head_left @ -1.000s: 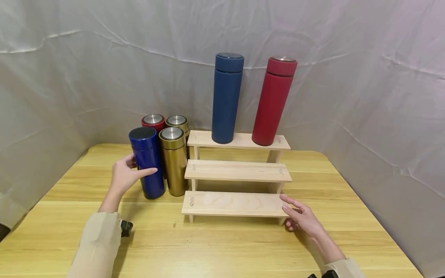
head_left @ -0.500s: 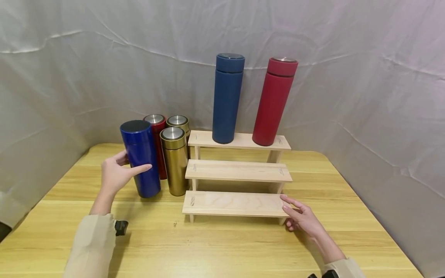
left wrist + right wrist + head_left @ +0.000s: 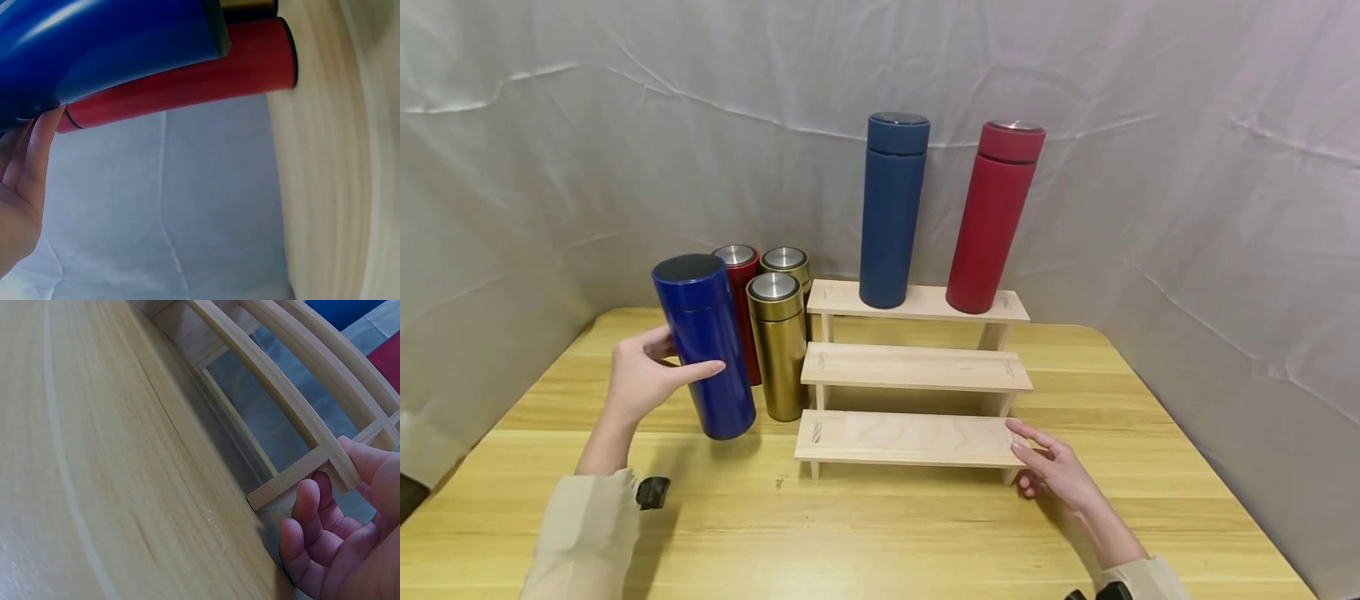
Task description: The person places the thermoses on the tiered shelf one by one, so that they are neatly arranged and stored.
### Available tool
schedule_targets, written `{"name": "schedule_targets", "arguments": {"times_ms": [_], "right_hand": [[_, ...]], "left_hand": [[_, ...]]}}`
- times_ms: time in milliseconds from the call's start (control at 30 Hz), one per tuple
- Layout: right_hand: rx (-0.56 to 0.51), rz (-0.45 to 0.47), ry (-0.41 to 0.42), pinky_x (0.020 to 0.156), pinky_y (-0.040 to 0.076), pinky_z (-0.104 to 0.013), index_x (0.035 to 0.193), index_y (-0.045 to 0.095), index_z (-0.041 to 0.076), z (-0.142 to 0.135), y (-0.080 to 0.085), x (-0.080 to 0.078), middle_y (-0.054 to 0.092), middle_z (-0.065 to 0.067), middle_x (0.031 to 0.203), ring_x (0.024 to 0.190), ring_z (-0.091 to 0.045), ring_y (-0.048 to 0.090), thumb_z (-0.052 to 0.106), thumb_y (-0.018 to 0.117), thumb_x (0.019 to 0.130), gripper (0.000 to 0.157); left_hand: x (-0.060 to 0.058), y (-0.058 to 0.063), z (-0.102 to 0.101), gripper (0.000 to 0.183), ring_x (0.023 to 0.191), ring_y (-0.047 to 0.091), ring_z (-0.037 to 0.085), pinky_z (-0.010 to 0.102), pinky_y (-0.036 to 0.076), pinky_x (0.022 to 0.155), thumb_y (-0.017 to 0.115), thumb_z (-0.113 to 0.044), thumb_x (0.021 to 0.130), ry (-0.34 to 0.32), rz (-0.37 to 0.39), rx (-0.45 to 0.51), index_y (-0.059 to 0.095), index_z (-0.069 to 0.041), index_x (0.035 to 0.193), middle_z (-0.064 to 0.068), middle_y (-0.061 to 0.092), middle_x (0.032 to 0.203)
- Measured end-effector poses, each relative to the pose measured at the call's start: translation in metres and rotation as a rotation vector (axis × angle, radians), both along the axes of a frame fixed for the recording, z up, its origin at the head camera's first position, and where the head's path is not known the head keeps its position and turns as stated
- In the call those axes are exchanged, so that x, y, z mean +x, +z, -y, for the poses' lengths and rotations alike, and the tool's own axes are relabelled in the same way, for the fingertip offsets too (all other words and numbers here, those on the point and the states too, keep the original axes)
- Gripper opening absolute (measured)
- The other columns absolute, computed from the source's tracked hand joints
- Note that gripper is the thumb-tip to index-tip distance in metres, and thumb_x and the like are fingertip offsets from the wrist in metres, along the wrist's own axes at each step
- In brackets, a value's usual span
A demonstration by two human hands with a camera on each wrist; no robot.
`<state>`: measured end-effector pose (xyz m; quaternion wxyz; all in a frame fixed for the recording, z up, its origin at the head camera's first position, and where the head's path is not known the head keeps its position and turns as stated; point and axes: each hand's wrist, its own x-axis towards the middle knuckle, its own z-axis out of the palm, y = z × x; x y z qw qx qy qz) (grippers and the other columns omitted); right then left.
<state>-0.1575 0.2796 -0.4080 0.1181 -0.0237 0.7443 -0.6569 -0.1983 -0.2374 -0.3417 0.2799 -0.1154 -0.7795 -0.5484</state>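
Note:
My left hand (image 3: 643,371) grips a shiny blue thermos (image 3: 706,354) around its side, thumb across the front. The thermos tilts, its base a little above the table; in the left wrist view the blue thermos (image 3: 112,50) passes in front of a red thermos (image 3: 181,84). At the right, my right hand (image 3: 1056,471) pinches the end of the lowest step of a three-tier wooden rack (image 3: 910,437). In the right wrist view, that hand (image 3: 350,544) has its thumb on the step's edge and its other fingers curled beneath.
On the rack's top tier stand a tall matte blue thermos (image 3: 893,217) and a tall red thermos (image 3: 994,221). Left of the rack, a gold thermos (image 3: 779,358), another gold one (image 3: 786,260) and a shiny red one (image 3: 741,283) stand close together. Grey cloth (image 3: 625,150) hangs behind the table (image 3: 865,542).
My left hand has lifted the shiny blue thermos off the table, drawn it left away from the gold one and toward me, and tilted it. The right hand has stayed on the rack.

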Motion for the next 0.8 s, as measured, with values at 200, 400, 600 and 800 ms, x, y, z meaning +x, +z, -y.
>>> {"name": "schedule_targets", "arguments": {"times_ms": [200, 400, 600, 800], "right_hand": [[0.002, 0.006, -0.024, 0.049, 0.047, -0.023, 0.121, 0.054, 0.030, 0.001, -0.001, -0.001, 0.053, -0.005, 0.066, 0.051, -0.010, 0.051, 0.023, 0.056, 0.089, 0.034], [-0.019, -0.004, -0.011, 0.048, 0.047, -0.023, 0.119, 0.055, 0.032, 0.000, 0.001, 0.001, 0.054, -0.004, 0.065, 0.051, -0.009, 0.052, 0.022, 0.056, 0.089, 0.032], [-0.009, 0.002, -0.012, 0.049, 0.048, -0.022, 0.121, 0.054, 0.031, 0.001, 0.001, 0.001, 0.054, -0.004, 0.064, 0.051, -0.009, 0.052, 0.021, 0.055, 0.089, 0.034], [0.001, 0.012, -0.017, 0.050, 0.048, -0.023, 0.113, 0.055, 0.039, 0.001, 0.001, 0.001, 0.053, -0.004, 0.062, 0.051, -0.009, 0.053, 0.023, 0.056, 0.089, 0.029]], "left_hand": [[0.027, 0.033, -0.019, 0.045, 0.064, 0.063, 0.006, 0.019, 0.050, 0.056, 0.083, -0.003, 0.057, 0.003, 0.005, -0.048, 0.065, 0.005, 0.097, -0.009, 0.066, 0.078], [0.033, 0.050, -0.032, 0.048, 0.067, 0.063, 0.008, 0.021, 0.050, 0.057, 0.083, -0.006, 0.058, -0.010, 0.023, -0.086, 0.065, 0.005, 0.101, -0.011, 0.066, 0.080], [0.033, 0.061, -0.047, 0.051, 0.068, 0.064, 0.008, 0.022, 0.051, 0.058, 0.084, -0.006, 0.057, -0.055, 0.012, -0.087, 0.064, 0.003, 0.103, -0.006, 0.067, 0.081], [0.036, 0.069, -0.060, 0.050, 0.069, 0.064, 0.009, 0.023, 0.051, 0.059, 0.084, -0.006, 0.057, -0.078, 0.010, -0.069, 0.065, 0.002, 0.103, 0.001, 0.068, 0.083]]}}
